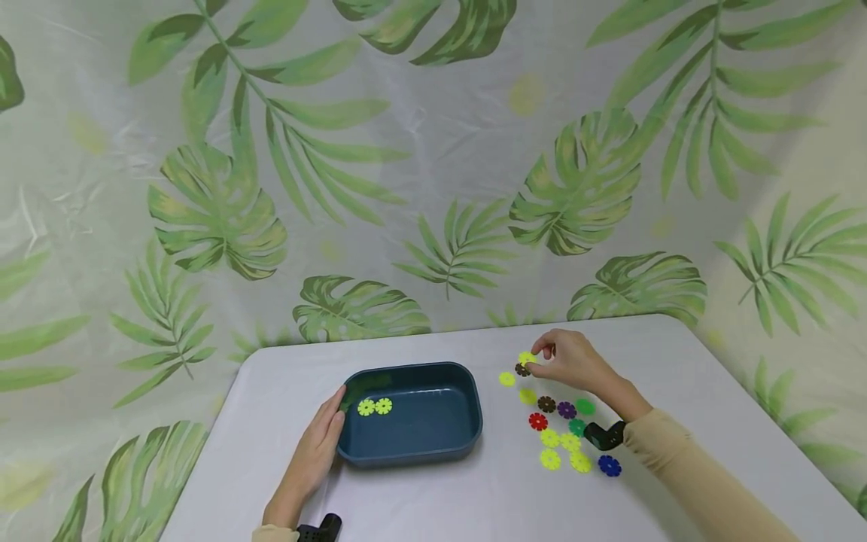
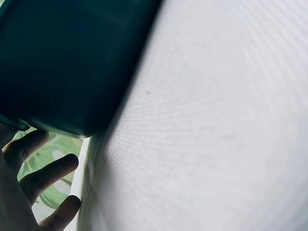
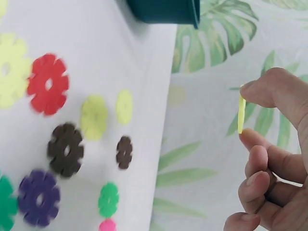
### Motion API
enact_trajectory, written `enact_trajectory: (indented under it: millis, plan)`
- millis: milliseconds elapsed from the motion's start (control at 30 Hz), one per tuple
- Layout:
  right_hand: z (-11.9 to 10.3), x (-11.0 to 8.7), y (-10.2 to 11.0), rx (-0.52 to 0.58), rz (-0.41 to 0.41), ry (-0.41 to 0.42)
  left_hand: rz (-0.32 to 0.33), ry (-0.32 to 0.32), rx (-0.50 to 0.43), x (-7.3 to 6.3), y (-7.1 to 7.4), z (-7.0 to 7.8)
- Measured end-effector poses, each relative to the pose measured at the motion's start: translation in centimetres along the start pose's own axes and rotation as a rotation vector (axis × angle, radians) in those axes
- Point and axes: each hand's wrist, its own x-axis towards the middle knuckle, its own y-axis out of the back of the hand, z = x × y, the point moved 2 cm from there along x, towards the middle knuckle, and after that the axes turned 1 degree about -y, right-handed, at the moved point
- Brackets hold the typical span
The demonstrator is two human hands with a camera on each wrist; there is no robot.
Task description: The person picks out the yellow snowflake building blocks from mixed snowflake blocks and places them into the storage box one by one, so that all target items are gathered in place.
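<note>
My right hand pinches a yellow snowflake disc between thumb and forefinger, above the right side of the table. Seen edge-on in the right wrist view, the disc is a thin strip, and the other fingers are bent beneath it. My left hand rests along the left end of a dark blue tub, its fingers spread apart in the left wrist view. Two yellow-green discs lie side by side inside the tub.
On the white table, loose discs lie right of the tub: several yellow ones, a red disc, a purple disc, a blue disc, plus brown and green ones. A leaf-patterned curtain hangs behind.
</note>
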Motion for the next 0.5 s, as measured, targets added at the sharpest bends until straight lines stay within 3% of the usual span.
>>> enact_trajectory:
  millis: [300,500]
  plan:
    - [-2.6,2.2,-1.6,0.064,-0.035,0.039,0.001,-0.002,-0.003,0.0,0.0,0.0]
    - [-4.3,3.6,-2.9,0.05,-0.045,0.078,0.006,-0.003,-0.006,0.0,0.0,0.1]
